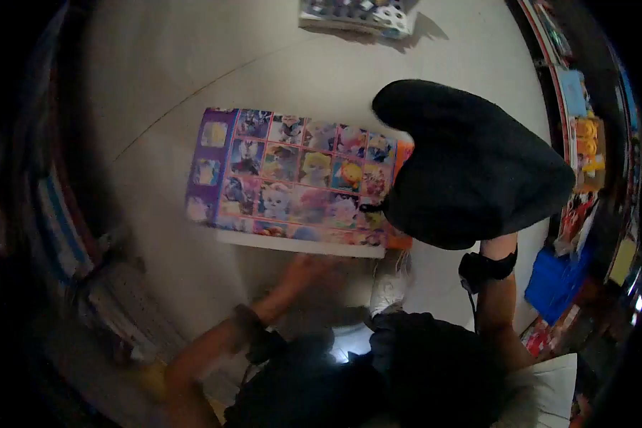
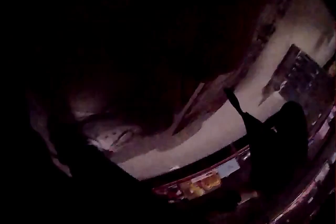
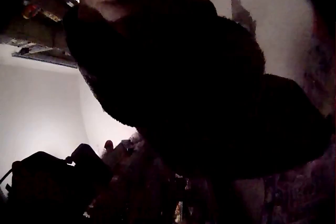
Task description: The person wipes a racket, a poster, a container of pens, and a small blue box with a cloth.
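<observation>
A flat piece printed with rows of colourful cartoon pictures (image 1: 292, 171), with a purple left strip and a white lower edge, lies on the pale surface. Just below that edge my bare left hand (image 1: 308, 274) is blurred, its fingers reaching toward the right. A black mitt-shaped cloth (image 1: 478, 164) with a small loop covers the right end of the printed piece. My right hand is hidden by it in the head view; the bare wrist (image 1: 499, 246) shows below. Whether the mitt is worn or held I cannot tell. In the right wrist view the dark cloth (image 3: 184, 92) fills the middle.
At the far top edge stands a patterned box (image 1: 357, 16) with a perforated side. Shelves of packaged goods line the right, including yellow items (image 1: 586, 150) and a blue bag (image 1: 556, 285). Stacked goods (image 1: 57, 214) line the left. A white shoe (image 1: 389, 285) shows beneath me.
</observation>
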Motion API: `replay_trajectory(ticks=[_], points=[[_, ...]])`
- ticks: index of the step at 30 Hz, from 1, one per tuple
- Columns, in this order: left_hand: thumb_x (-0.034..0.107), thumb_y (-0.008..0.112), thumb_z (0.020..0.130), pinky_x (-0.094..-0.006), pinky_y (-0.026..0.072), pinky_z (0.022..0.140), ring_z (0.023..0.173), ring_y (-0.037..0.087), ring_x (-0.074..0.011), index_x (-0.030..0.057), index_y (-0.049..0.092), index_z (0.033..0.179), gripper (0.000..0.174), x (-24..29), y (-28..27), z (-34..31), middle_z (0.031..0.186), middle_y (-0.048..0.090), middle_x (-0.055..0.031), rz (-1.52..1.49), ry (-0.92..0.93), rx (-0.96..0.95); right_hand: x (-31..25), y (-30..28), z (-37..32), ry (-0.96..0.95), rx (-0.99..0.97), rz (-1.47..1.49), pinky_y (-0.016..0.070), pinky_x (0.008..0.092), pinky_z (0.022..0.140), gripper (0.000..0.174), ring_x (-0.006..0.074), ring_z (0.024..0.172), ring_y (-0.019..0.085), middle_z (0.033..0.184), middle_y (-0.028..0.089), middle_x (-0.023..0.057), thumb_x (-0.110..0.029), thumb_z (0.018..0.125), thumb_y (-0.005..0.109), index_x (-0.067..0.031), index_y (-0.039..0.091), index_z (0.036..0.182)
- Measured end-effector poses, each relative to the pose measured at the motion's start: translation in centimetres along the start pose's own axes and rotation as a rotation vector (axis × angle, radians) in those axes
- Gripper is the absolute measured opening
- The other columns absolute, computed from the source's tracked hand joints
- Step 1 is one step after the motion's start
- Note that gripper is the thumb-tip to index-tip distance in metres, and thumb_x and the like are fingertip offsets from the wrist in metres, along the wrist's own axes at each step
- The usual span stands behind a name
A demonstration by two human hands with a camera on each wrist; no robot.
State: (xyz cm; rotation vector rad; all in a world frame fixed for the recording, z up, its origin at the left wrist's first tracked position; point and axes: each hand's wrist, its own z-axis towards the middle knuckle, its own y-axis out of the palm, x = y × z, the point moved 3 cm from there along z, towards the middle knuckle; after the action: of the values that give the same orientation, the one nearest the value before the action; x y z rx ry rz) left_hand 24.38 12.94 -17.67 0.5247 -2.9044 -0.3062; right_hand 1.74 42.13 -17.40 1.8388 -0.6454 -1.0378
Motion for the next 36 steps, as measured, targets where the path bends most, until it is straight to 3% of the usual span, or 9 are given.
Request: replay_trajectory(ticks=[5, 14, 21, 23, 24, 27, 30, 33, 36], points=[[0.024, 0.055, 0.096, -0.0353, 0.0560, 0.079, 0.088, 0.068, -0.0234, 0.0011, 0.047, 0.129, 0.041, 6.0, 11.5, -1.1, 0.115, 0.063, -0.0121, 0.230, -0.233, -0.252, -9.2, -3.0, -4.6, -0.041, 0.169, -0.128, 0.0389, 0.0393, 0.105, 0.056, 0.0275, 0.125, 0.047, 0.138, 0.049, 0.0122, -0.027, 0.088, 0.065, -0.0048, 0.045, 0.135], [0.009, 0.051, 0.096, -0.0267, 0.0503, 0.078, 0.093, 0.063, -0.0144, 0.0056, 0.055, 0.114, 0.019, -1.8, -19.6, -12.1, 0.104, 0.062, -0.0062, 0.766, 0.347, 0.248, 14.8, -9.2, -8.6, 0.203, -0.260, -1.692, 0.0392, 0.0380, 0.105, 0.055, 0.0268, 0.125, 0.048, 0.138, 0.049, 0.0126, -0.022, 0.087, 0.067, -0.0042, 0.046, 0.134], [0.003, 0.060, 0.088, -0.0269, 0.0495, 0.080, 0.098, 0.059, -0.0145, 0.0069, 0.051, 0.125, 0.038, -6.5, -33.2, -17.0, 0.113, 0.059, -0.0082, 0.379, 0.401, 0.243, 21.2, -2.9, -6.8, 0.125, -0.148, -1.560, 0.0418, 0.0382, 0.100, 0.057, 0.0331, 0.111, 0.056, 0.116, 0.062, 0.0157, -0.009, 0.071, 0.066, -0.0028, 0.053, 0.125], [0.008, 0.059, 0.092, -0.0267, 0.0485, 0.078, 0.097, 0.058, -0.0139, 0.0060, 0.053, 0.120, 0.029, -2.0, -26.4, -14.6, 0.110, 0.058, -0.0021, 1.341, 0.547, 0.474, 21.4, -2.7, -6.1, 0.498, -0.197, -1.600, 0.0378, 0.0370, 0.104, 0.058, 0.0329, 0.119, 0.051, 0.124, 0.057, 0.0170, -0.009, 0.072, 0.067, -0.0013, 0.050, 0.127], [0.010, 0.061, 0.091, -0.0287, 0.0483, 0.081, 0.099, 0.058, -0.0146, 0.0061, 0.052, 0.122, 0.032, 0.1, -23.2, -12.9, 0.112, 0.058, -0.0021, 1.196, 0.486, 0.514, 21.6, -3.4, -6.0, 0.861, -0.232, -1.624, 0.0339, 0.0359, 0.108, 0.060, 0.0326, 0.126, 0.045, 0.131, 0.052, 0.0183, -0.009, 0.073, 0.068, 0.0001, 0.048, 0.129], [0.014, 0.066, 0.088, -0.0324, 0.0472, 0.087, 0.107, 0.056, -0.0164, 0.0058, 0.051, 0.125, 0.042, 1.9, -20.2, -5.5, 0.114, 0.059, -0.0042, 0.931, 0.736, 0.511, 22.5, -6.0, -7.5, 0.278, -0.255, -1.588, 0.0347, 0.0374, 0.107, 0.060, 0.0351, 0.125, 0.045, 0.132, 0.051, 0.0189, -0.012, 0.074, 0.067, -0.0005, 0.048, 0.130], [0.018, 0.069, 0.085, -0.0333, 0.0462, 0.087, 0.105, 0.057, -0.0216, 0.0044, 0.052, 0.122, 0.043, 1.5, -20.5, 1.0, 0.118, 0.058, -0.0119, 0.596, 0.692, 0.502, 22.1, -7.8, -7.7, 0.739, -0.536, -1.959, 0.0347, 0.0378, 0.107, 0.061, 0.0349, 0.125, 0.045, 0.134, 0.049, 0.0186, -0.017, 0.076, 0.068, -0.0010, 0.047, 0.131], [0.015, 0.069, 0.085, -0.0289, 0.0480, 0.076, 0.090, 0.060, -0.0157, 0.0026, 0.056, 0.112, 0.032, 2.2, -20.2, 2.8, 0.105, 0.063, -0.0090, 0.668, 0.694, 0.581, 22.3, -7.3, -7.5, 0.200, -0.378, -1.666, 0.0347, 0.0376, 0.107, 0.061, 0.0331, 0.125, 0.046, 0.134, 0.050, 0.0186, -0.017, 0.077, 0.068, -0.0003, 0.047, 0.131], [0.015, 0.068, 0.087, -0.0249, 0.0465, 0.064, 0.076, 0.058, -0.0097, 0.0015, 0.058, 0.103, 0.023, 3.0, -19.7, 3.2, 0.086, 0.065, -0.0040, 0.473, 0.606, 0.564, 22.4, -8.3, -7.7, 0.548, -0.149, -1.397, 0.0313, 0.0382, 0.110, 0.060, 0.0336, 0.127, 0.043, 0.135, 0.049, 0.0181, -0.017, 0.076, 0.067, -0.0004, 0.047, 0.131]])
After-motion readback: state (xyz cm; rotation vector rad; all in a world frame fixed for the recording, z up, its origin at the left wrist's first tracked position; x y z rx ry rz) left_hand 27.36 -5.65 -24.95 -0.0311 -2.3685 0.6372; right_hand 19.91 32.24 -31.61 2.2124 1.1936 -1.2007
